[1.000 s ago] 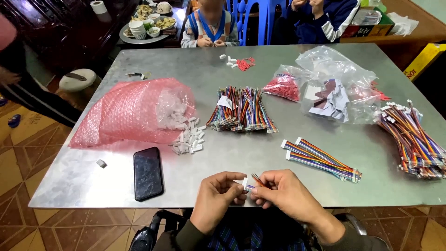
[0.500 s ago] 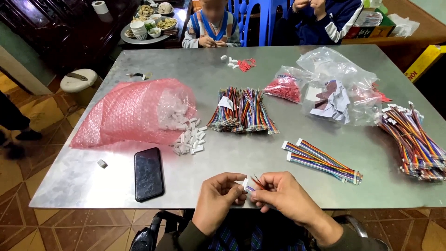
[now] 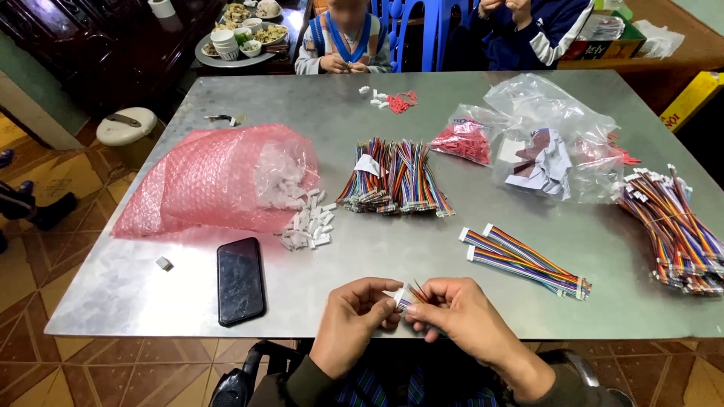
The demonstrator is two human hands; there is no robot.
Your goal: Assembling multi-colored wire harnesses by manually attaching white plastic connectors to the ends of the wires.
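Observation:
At the table's near edge my left hand (image 3: 356,318) pinches a small white connector (image 3: 397,295). My right hand (image 3: 452,313) holds the coloured wire ends (image 3: 417,292) against that connector. Both hands meet over the metal table (image 3: 377,264). A loose heap of white connectors (image 3: 305,226) spills from a pink bubble-wrap bag (image 3: 211,181) to the left. Two finished rainbow cables (image 3: 524,260) lie just right of my hands.
A black phone (image 3: 240,280) lies left of my hands. Bundles of coloured wires (image 3: 394,177) sit mid-table, more cables (image 3: 675,226) at the right edge. Clear plastic bags (image 3: 550,143) stand at the back right. Two people sit at the far side.
My hands have stayed together on the connector with only small finger shifts. A person at the left has walked further out of view.

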